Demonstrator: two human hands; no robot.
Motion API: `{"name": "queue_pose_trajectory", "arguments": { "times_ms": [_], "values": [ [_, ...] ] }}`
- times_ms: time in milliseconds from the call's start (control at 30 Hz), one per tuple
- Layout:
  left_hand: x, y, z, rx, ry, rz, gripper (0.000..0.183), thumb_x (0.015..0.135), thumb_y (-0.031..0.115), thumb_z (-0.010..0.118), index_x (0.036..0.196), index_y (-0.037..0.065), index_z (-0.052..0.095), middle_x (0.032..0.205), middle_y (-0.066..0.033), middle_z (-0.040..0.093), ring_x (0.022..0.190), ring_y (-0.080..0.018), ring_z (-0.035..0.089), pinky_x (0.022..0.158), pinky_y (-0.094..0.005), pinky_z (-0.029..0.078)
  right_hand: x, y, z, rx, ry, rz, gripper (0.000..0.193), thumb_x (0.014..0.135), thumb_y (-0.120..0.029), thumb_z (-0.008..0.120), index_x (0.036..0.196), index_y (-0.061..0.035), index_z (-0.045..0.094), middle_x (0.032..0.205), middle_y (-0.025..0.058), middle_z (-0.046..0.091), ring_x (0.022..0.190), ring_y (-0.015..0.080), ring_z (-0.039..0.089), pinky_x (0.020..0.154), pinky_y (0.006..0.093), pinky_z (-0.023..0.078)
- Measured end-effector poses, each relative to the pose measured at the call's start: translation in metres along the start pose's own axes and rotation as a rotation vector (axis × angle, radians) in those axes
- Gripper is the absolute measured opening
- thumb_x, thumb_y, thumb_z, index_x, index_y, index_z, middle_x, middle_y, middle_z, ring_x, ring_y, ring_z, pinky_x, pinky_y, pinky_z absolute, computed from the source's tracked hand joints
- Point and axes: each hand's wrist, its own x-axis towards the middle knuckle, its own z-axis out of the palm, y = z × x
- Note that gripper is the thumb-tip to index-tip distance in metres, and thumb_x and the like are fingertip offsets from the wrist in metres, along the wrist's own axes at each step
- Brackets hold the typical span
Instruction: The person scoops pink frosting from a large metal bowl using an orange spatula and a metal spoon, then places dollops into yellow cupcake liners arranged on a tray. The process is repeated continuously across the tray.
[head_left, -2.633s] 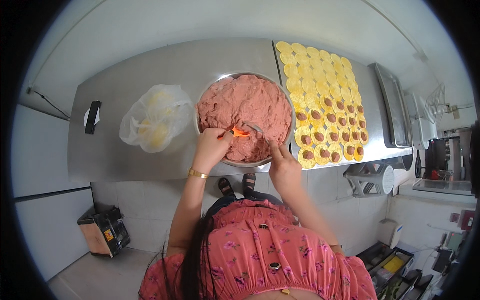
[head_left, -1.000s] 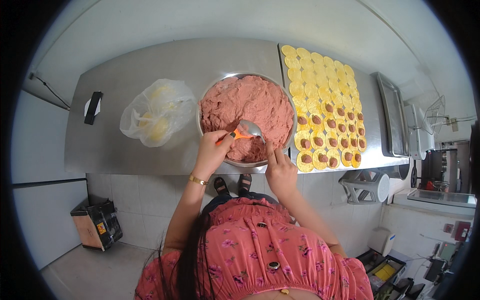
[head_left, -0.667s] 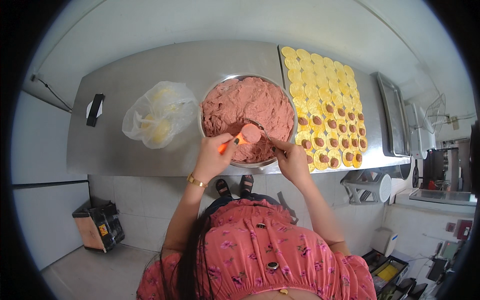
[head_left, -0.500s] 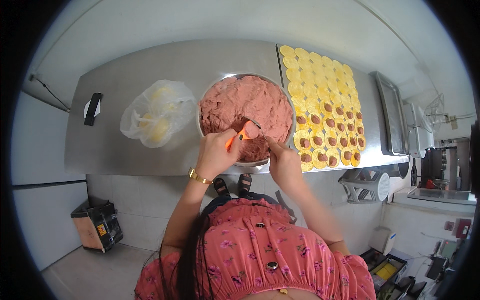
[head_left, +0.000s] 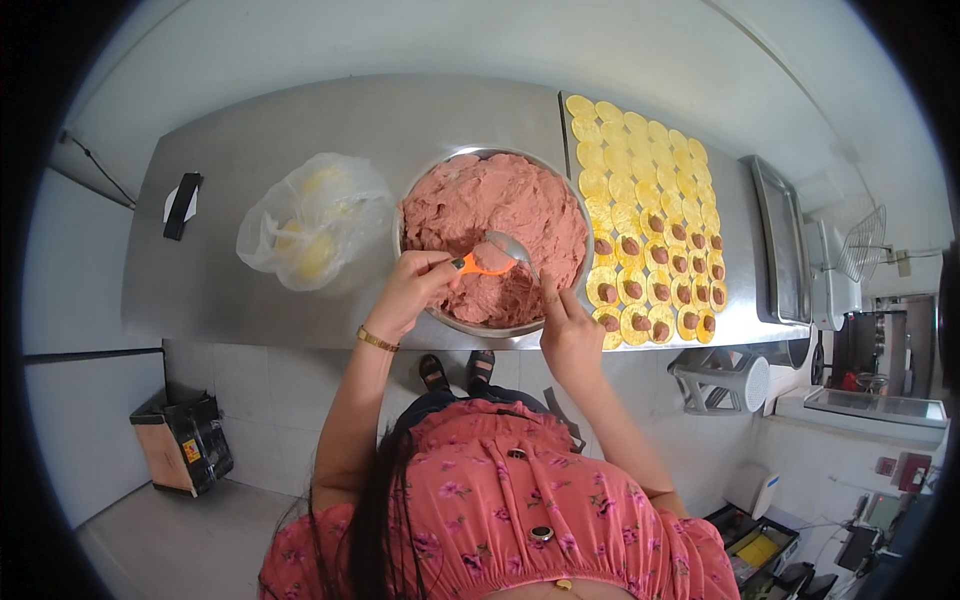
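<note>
A large round metal bowl (head_left: pixel 398 232) stands at the table's front edge, heaped with pink ground meat (head_left: pixel 500 190). Over its near part my left hand (head_left: pixel 418 285) grips the handle of an orange measuring spoon (head_left: pixel 488 264), which has meat in it. My right hand (head_left: pixel 568 325) holds a metal spoon (head_left: pixel 508 245) by the handle, its bowl against the measuring spoon. Right of the bowl lie rows of round yellow wrappers (head_left: pixel 622 160). Those in the nearer rows carry small lumps of meat (head_left: pixel 632 290).
Left of the bowl sits a clear plastic bag (head_left: pixel 320 225) with yellow rounds inside. A black strap-like item (head_left: pixel 181 207) lies at the table's far left. At the right end rests a metal tray (head_left: pixel 778 240); below is a grey stool (head_left: pixel 722 382).
The metal spoon has turned so its bowl now shows over the measuring spoon. The measuring spoon lies flatter, and my left hand has shifted slightly left.
</note>
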Motion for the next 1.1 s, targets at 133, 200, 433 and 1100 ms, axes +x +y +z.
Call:
{"name": "queue_pose_trajectory", "arguments": {
  "times_ms": [133,200,433,1100],
  "values": [
    [-0.003,0.001,-0.006,0.066,-0.019,0.06,0.024,0.089,0.015,0.055,0.067,0.006,0.053,0.057,0.0075,0.039,0.051,-0.0006,0.029,0.044,-0.0204,0.019,0.015,0.006,-0.014,0.013,-0.059,0.019,0.049,0.071,0.005,0.058,0.119,-0.0083,0.06,0.079,0.0094,0.057,0.059,0.0277,0.058,0.05,0.0372,0.047],
    [-0.004,0.002,-0.009,0.142,-0.011,0.077,0.024,0.088,0.016,0.056,0.067,0.006,0.053,0.058,0.0071,0.04,0.051,-0.0006,0.03,0.045,-0.0203,0.019,0.014,-0.001,-0.02,-0.036,-0.08,-0.063,0.055,0.068,0.002,0.057,0.122,-0.0055,0.056,0.077,0.0081,0.053,0.059,0.0242,0.06,0.049,0.0339,0.049],
    [-0.008,0.009,-0.021,0.273,0.021,0.076,0.024,0.087,0.015,0.056,0.066,0.005,0.054,0.058,0.0059,0.044,0.051,-0.0007,0.032,0.045,-0.0197,0.021,0.006,-0.02,-0.013,-0.235,-0.066,-0.291,0.06,0.067,-0.005,0.056,0.126,0.0,0.051,0.08,0.0055,0.049,0.064,0.017,0.056,0.048,0.028,0.048],
    [0.029,-0.004,0.075,0.316,0.212,0.348,0.017,0.088,0.011,0.057,0.077,-0.002,0.06,0.059,0.0005,0.049,0.054,-0.0054,0.041,0.049,-0.0238,0.033,0.033,0.103,-0.047,0.504,-0.29,0.212,0.03,0.081,0.002,0.057,0.11,-0.0015,0.065,0.088,0.0176,0.069,0.077,0.0256,0.066,0.073,0.0304,0.05]
  ]
}}
